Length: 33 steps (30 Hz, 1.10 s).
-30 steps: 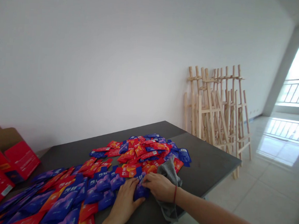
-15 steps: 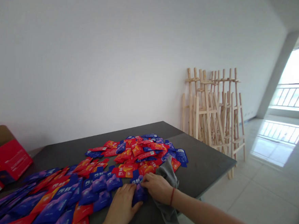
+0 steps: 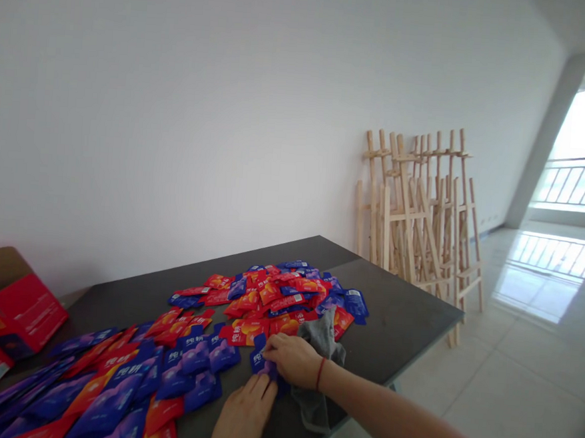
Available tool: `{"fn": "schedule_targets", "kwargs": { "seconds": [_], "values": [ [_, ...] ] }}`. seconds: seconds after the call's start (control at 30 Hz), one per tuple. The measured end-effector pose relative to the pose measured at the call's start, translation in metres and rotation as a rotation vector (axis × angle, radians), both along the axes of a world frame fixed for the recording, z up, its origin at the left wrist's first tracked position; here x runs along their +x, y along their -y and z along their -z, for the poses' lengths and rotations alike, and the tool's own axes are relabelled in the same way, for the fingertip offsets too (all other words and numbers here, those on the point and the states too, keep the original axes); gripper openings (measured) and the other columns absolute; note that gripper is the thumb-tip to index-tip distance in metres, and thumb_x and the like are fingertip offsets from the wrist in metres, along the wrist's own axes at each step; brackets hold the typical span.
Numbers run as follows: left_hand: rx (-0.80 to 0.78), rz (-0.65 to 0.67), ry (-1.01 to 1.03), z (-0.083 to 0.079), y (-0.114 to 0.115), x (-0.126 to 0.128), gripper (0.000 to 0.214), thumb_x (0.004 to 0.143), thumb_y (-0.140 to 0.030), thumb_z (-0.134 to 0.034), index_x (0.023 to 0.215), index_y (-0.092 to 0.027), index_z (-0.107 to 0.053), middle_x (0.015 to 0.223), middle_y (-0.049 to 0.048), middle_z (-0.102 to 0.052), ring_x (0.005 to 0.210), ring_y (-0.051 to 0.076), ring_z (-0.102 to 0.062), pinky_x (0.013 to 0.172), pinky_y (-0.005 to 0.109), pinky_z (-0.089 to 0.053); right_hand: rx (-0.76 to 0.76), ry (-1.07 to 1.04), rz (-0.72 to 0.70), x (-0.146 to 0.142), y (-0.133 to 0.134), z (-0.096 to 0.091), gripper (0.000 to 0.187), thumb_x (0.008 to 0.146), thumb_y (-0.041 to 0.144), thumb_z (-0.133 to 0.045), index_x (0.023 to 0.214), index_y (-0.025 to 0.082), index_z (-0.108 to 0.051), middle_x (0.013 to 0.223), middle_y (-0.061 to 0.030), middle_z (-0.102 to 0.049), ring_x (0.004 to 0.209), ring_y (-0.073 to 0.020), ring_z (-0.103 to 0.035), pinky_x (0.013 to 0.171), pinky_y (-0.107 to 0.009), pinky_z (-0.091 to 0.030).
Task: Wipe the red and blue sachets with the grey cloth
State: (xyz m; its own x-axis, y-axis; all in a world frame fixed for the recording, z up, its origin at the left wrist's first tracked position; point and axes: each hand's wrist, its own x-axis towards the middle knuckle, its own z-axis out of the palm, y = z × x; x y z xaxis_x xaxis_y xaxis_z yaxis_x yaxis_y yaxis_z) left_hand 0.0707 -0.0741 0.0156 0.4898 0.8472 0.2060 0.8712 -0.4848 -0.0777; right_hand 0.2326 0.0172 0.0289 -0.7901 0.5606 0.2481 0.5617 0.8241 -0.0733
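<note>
- Dark grey, the tabletop (image 3: 392, 299) runs from beneath the person's arms back to a far corner by the wall, with another corner out to the right.
- Close to the near part of its right-hand edge, the left hand (image 3: 246, 409) lies low, its fingers together and their tips at the lower end of a blue pouch (image 3: 258, 351); the thumb is hidden, so whether it grips cannot be told.
- That pouch lies on the tabletop, inward from the right-hand edge, partly covered by both hands.
- The right hand (image 3: 292, 360), a red cord (image 3: 320, 373) round its wrist, reaches over the pouch with bent fingers touching it; a firm pinch cannot be made out.
- Beside and partly behind the right hand, a crumpled grey cloth (image 3: 325, 333) extends to the right-hand edge.
- Toward the near left of the tabletop, red and blue pouches (image 3: 120, 394) overlap in a broad spread.
- At the left end, two red cartons (image 3: 28, 310) stand side by side, the farther one with raised flaps.
- Beyond the hands, toward the far corner, more pouches are heaped in a loose mixed pile (image 3: 267, 294).
- Past the right-hand edge, wooden easels (image 3: 407, 217) lean together against a white wall (image 3: 204, 119).
- Farthest off, a railing (image 3: 578, 184) crosses a bright window.
</note>
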Motion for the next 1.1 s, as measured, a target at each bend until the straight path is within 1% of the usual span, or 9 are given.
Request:
{"fn": "schedule_targets", "kwargs": {
  "seconds": [0.13, 0.23, 0.37, 0.53, 0.63, 0.73, 0.8, 0.9, 1.1],
  "values": [
    [-0.014, -0.003, -0.008, -0.001, 0.0, 0.0, 0.038, 0.084, 0.0, -0.043, 0.107, -0.023, -0.064, 0.108, 0.0052, -0.069, 0.1, 0.022, -0.066, 0.079, 0.032, -0.055, -0.032, -0.062, -0.237, 0.027, 0.013, 0.003, 0.037, 0.085, 0.013, -0.052, 0.12, 0.019, -0.063, 0.122, -0.0064, -0.061, 0.109, -0.0216, -0.054, 0.094, -0.033, -0.044],
    [-0.037, 0.006, -0.016, -0.004, -0.001, 0.002, 0.039, 0.085, 0.001, -0.041, 0.106, -0.023, -0.064, 0.107, 0.0052, -0.069, 0.099, 0.022, -0.066, 0.078, 0.032, -0.055, -0.049, -0.065, -0.276, 0.041, 0.022, 0.005, 0.04, 0.083, 0.012, -0.052, 0.122, 0.019, -0.062, 0.124, -0.0062, -0.061, 0.109, -0.0217, -0.054, 0.092, -0.033, -0.044],
    [-0.058, 0.011, -0.04, -0.007, -0.001, 0.003, 0.043, 0.083, 0.004, -0.039, 0.108, -0.021, -0.064, 0.11, 0.0067, -0.068, 0.101, 0.023, -0.065, 0.083, 0.035, -0.056, -0.014, -0.026, -0.161, 0.031, 0.018, 0.005, 0.034, 0.086, 0.014, -0.053, 0.117, 0.02, -0.064, 0.12, -0.0059, -0.062, 0.105, -0.0223, -0.056, 0.087, -0.032, -0.046],
    [-0.062, 0.025, -0.053, -0.008, 0.0, 0.002, 0.046, 0.081, 0.006, -0.037, 0.11, -0.021, -0.063, 0.112, 0.0078, -0.068, 0.105, 0.023, -0.064, 0.085, 0.037, -0.056, 0.018, -0.003, 0.166, -0.011, -0.002, 0.001, 0.02, 0.09, 0.015, -0.051, 0.099, 0.016, -0.069, 0.104, -0.0094, -0.063, 0.095, -0.0223, -0.058, 0.075, -0.031, -0.049],
    [-0.06, 0.029, -0.051, -0.007, 0.0, 0.002, 0.043, 0.083, 0.003, -0.039, 0.108, -0.022, -0.063, 0.11, 0.0062, -0.068, 0.103, 0.023, -0.064, 0.083, 0.036, -0.056, 0.034, -0.003, 0.234, -0.032, -0.012, -0.001, 0.019, 0.089, 0.013, -0.051, 0.095, 0.011, -0.069, 0.1, -0.014, -0.063, 0.091, -0.0244, -0.058, 0.069, -0.032, -0.05],
    [-0.049, 0.033, -0.02, -0.006, -0.002, 0.0, 0.037, 0.085, -0.001, -0.04, 0.103, -0.023, -0.063, 0.106, 0.0047, -0.068, 0.101, 0.022, -0.065, 0.083, 0.035, -0.056, 0.045, 0.011, 0.157, -0.039, -0.017, -0.001, 0.019, 0.091, 0.017, -0.053, 0.098, 0.016, -0.07, 0.102, -0.0112, -0.064, 0.093, -0.0233, -0.057, 0.071, -0.031, -0.049],
    [-0.038, 0.028, 0.043, -0.004, -0.003, -0.002, 0.032, 0.086, -0.004, -0.042, 0.101, -0.023, -0.062, 0.104, 0.0041, -0.068, 0.099, 0.021, -0.065, 0.084, 0.033, -0.055, 0.054, 0.036, 0.034, -0.037, -0.016, 0.0, 0.018, 0.091, 0.021, -0.055, 0.101, 0.02, -0.07, 0.106, -0.0065, -0.065, 0.095, -0.022, -0.056, 0.075, -0.031, -0.048],
    [0.011, -0.01, 0.196, 0.004, -0.007, -0.009, 0.028, 0.082, -0.011, -0.05, 0.106, -0.024, -0.057, 0.109, 0.0051, -0.067, 0.101, 0.021, -0.065, 0.088, 0.034, -0.054, 0.071, 0.071, -0.161, -0.023, -0.011, 0.003, 0.018, 0.09, 0.02, -0.057, 0.1, 0.019, -0.071, 0.114, -0.0038, -0.066, 0.094, -0.0208, -0.055, 0.079, -0.03, -0.047],
    [0.121, -0.117, 0.415, 0.02, -0.015, -0.019, 0.049, 0.071, -0.022, -0.064, 0.118, -0.022, -0.05, 0.122, 0.0111, -0.063, 0.118, 0.031, -0.058, 0.096, 0.048, -0.051, 0.016, -0.035, -0.339, 0.022, 0.014, 0.005, 0.034, 0.085, 0.011, -0.054, 0.113, 0.022, -0.068, 0.12, -0.0022, -0.064, 0.104, -0.02, -0.053, 0.092, -0.03, -0.041]
  ]
}}
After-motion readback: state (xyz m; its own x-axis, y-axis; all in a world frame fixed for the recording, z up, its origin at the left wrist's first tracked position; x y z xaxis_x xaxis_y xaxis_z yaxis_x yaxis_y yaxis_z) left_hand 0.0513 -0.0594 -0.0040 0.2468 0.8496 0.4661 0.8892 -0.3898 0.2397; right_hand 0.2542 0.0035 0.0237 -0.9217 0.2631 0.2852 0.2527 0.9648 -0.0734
